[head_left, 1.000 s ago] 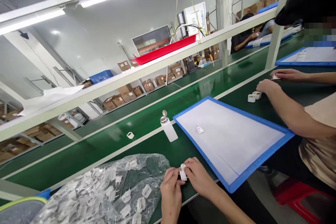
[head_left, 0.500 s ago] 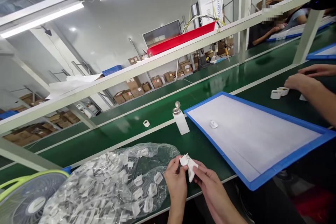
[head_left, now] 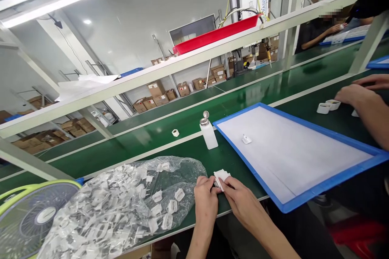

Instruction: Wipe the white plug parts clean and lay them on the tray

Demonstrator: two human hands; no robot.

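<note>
My left hand and my right hand meet at the near edge of the green table, fingers closed around a small white plastic part with a folded white cloth on it. The part is mostly hidden between my fingers. Just left of my hands lies a clear plastic bag full of several white plug parts. A white tray with a blue rim lies to the right, with one white part on it.
A small white dispenser bottle stands beside the tray. A lone white part lies on the green belt. A fan sits at lower left. Another person's hands work at the right near two small white cups.
My hands have lowered from a raised position back to the table edge, and the cloth now covers the part. The view has shifted slightly left.
</note>
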